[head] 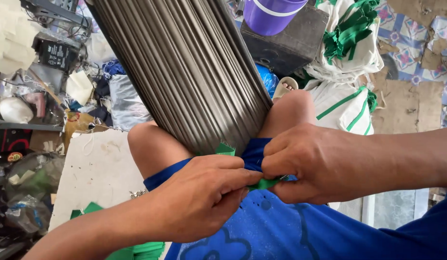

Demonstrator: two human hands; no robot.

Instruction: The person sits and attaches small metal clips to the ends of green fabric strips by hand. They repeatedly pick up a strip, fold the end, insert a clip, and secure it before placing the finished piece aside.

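L hand (pixel 199 197): closed, fingertips pinching green strip (pixel 264 183) from the left, knuckles up, over the lap. R hand (pixel 307 163): closed, thumb and fingers pinching same strip from the right; the two hands meet fingertip to fingertip. Strip: narrow green fabric, mostly hidden betw. the hands; a second bit of it (pixel 225 149) shows just above L hand, at the lower end of the rod bundle (pixel 185 67).

Bundle: thick sheaf of thin grey rods, slanting from top of view down to the lap, resting betw. the knees (pixel 151 144), low end touching the green fabric. Blue shorts (pixel 262 226) under both hands.

Around: more green fabric (pixel 141 250) at bottom, left of the lap. White board (pixel 96 168) left of the knee. Purple bucket (pixel 271 14) on dark box (pixel 291 43), top centre. White bags w/ green trim (pixel 343 101) stacked at right, beside the box. Clutter shelf (pixel 26 96) far left, well apart from the hands.
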